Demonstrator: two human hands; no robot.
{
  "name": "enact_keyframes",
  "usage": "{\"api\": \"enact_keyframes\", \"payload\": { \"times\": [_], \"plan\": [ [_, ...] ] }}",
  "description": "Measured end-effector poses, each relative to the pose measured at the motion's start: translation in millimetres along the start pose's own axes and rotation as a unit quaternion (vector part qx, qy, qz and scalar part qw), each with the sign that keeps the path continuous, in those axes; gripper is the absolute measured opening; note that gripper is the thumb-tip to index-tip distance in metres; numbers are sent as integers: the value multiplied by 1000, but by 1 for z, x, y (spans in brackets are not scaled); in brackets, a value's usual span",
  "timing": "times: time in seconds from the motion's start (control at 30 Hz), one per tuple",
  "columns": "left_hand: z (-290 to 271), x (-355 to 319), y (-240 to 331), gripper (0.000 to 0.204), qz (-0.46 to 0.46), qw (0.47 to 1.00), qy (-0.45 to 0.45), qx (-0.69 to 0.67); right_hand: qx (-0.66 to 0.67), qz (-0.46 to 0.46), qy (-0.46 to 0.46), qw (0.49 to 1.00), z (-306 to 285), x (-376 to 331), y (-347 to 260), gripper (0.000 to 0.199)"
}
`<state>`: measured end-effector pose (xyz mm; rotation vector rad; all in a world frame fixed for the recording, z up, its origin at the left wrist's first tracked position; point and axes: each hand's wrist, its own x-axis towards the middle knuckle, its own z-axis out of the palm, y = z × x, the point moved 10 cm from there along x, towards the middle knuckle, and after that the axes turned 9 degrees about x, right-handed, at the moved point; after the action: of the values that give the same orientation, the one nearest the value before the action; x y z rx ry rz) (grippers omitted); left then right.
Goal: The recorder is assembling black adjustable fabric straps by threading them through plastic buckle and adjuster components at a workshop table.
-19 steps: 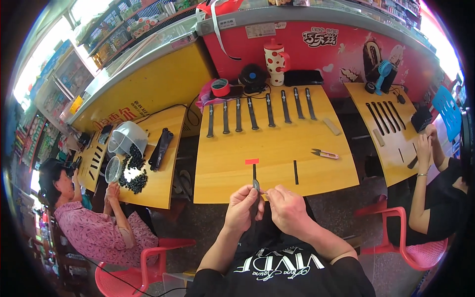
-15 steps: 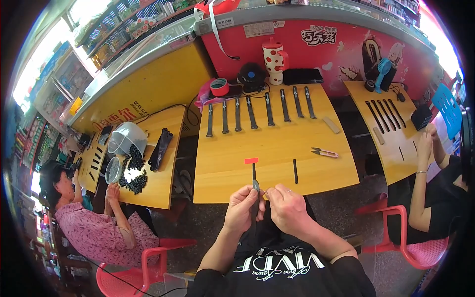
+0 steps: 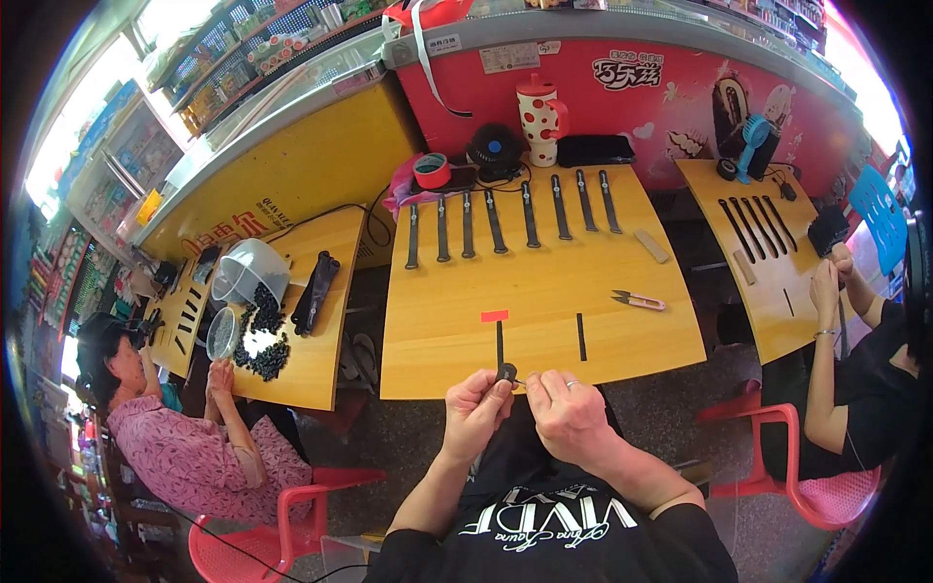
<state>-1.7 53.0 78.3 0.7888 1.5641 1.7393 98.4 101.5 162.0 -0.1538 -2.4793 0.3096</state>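
At the front edge of the yellow wooden table [image 3: 437, 311], my left hand [image 3: 472, 416] pinches a small dark rounded piece [image 3: 505, 371]. Close beside it, my right hand [image 3: 573, 413] has its fingertips closed on a thin item that reaches toward the piece; its kind is too small to make out. A narrow black strip [image 3: 500, 340] runs from a red rectangle [image 3: 494, 316] on the tabletop down to the piece; whether they are joined cannot be seen. Another short black strip [image 3: 582, 337] lies to the right, with thread snips [image 3: 639, 300] beyond it.
Several black straps [image 3: 528, 216] lie in a row across the table. Behind them stand a red tape roll [image 3: 431, 171], a black fan [image 3: 495, 151] and a spotted tumbler [image 3: 537, 121]. A tan block [image 3: 650, 246] lies at right. People sit at tables on both sides.
The dark piece has turned, so its broad rounded face shows now. My right hand has shifted slightly right, away from my left. The person at right has moved their hands a little.
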Motion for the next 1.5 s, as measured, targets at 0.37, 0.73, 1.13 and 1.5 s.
{"api": "enact_keyframes", "payload": {
  "times": [0.37, 0.73, 1.13, 1.5],
  "plan": [
    [7, -2, 5, 10, 47, 998, -23, 36, 174, 21, 16, 984, 5, -4, 17, 25],
    [15, -11, 12, 11, 58, 979, -92, 170, 648, 360, -68, 667, 51, -35, 58, 23],
    [26, -13, -8, 14, 25, 982, -139, 124, 787, 355, -59, 501, 70, -39, 44, 35],
    [-2, -28, -11, 16, -54, 967, -161, 192, 842, 431, 217, 241, 34, -72, 81, 13]
  ]
}}
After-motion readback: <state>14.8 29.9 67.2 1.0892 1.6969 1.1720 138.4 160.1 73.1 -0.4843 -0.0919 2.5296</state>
